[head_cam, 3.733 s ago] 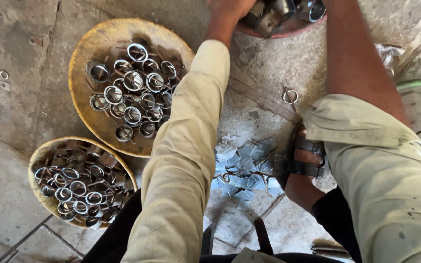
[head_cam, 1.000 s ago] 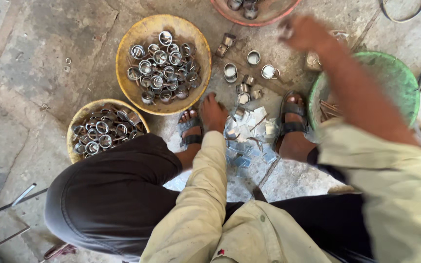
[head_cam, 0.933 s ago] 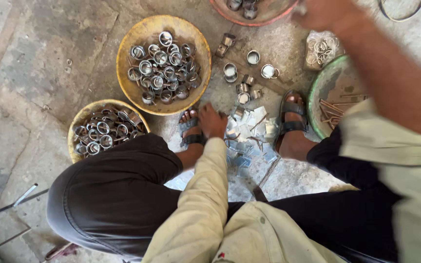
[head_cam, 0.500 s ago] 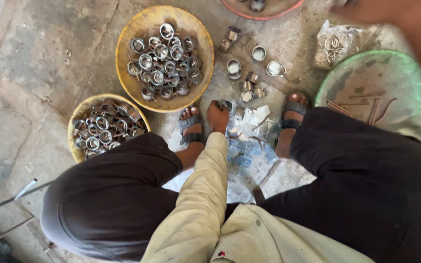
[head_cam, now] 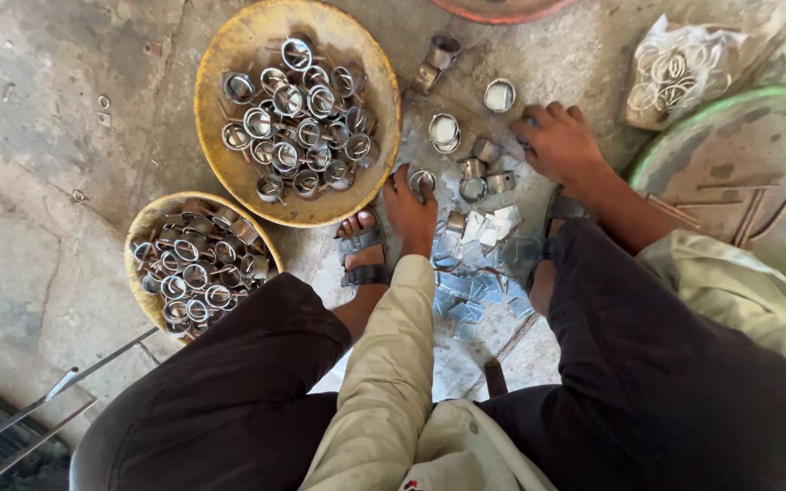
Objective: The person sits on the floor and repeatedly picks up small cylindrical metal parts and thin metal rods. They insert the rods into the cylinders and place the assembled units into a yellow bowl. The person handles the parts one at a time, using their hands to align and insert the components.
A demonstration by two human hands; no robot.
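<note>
I squat over a stone floor. My left hand (head_cam: 409, 205) reaches down between my feet, fingers pinched on a small metal ring (head_cam: 422, 180). My right hand (head_cam: 559, 141) rests palm down on the floor, fingers spread beside loose metal rings (head_cam: 478, 173). A heap of small flat metal pieces (head_cam: 482, 262) lies between my sandalled feet. A large yellow bowl (head_cam: 220, 64) full of metal rings sits just left of my left hand.
A smaller yellow bowl (head_cam: 144, 227) of rings stands at the left. A green round pan (head_cam: 746, 136) with thin rods is at the right, a clear bag of rings (head_cam: 681, 69) above it. A reddish dish rim (head_cam: 502, 11) shows at the top. Metal bars (head_cam: 38, 409) lie at the lower left.
My right hand came down from the upper right to the floor beside the loose rings. My left hand stayed low between my feet and closed on a ring.
</note>
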